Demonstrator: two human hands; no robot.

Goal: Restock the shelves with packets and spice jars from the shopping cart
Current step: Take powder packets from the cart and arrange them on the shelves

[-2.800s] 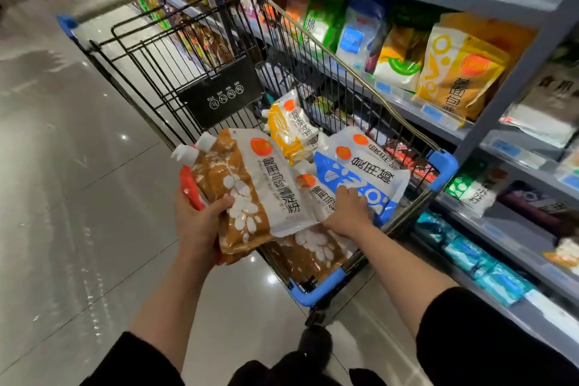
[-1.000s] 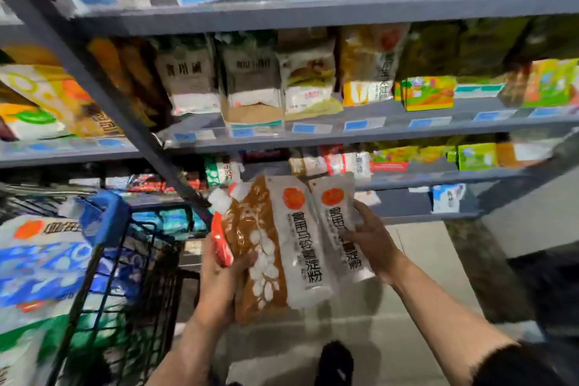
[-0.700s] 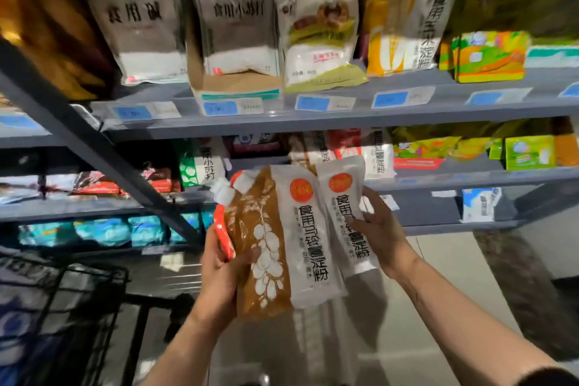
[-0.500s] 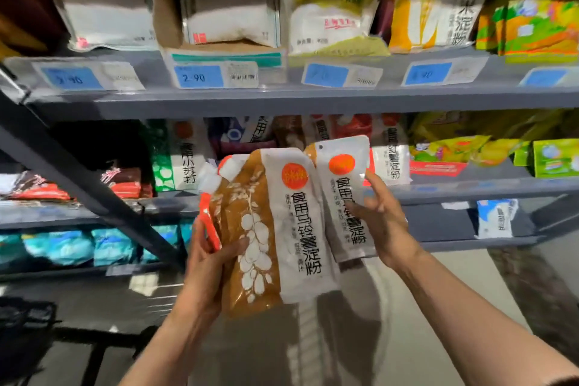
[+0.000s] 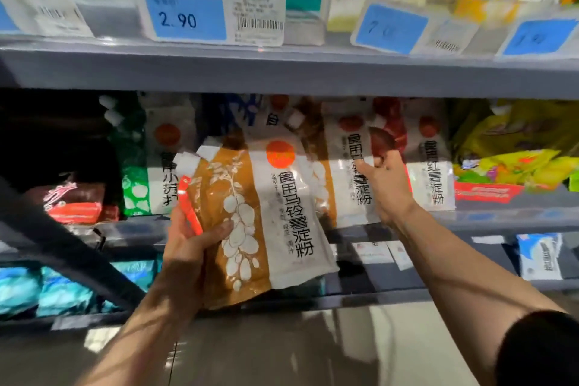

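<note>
Nearest, the left hand [image 5: 188, 247] has its grip closed round a stack of brown-and-white starch packets [image 5: 263, 222], thumb across the front, held tilted in front of the shelves. Beyond it, the right hand [image 5: 387, 185] pinches the edge of another packet [image 5: 347, 172] standing upright on the middle shelf [image 5: 501, 216], among similar pouches beneath a 2.90 price tag [image 5: 188, 17].

Grocery shop aisle, grey shelves [image 5: 282, 75] stocked with packets [image 5: 432, 166]; blue price tag [image 5: 188, 17] reading 2.90, barcode
</note>
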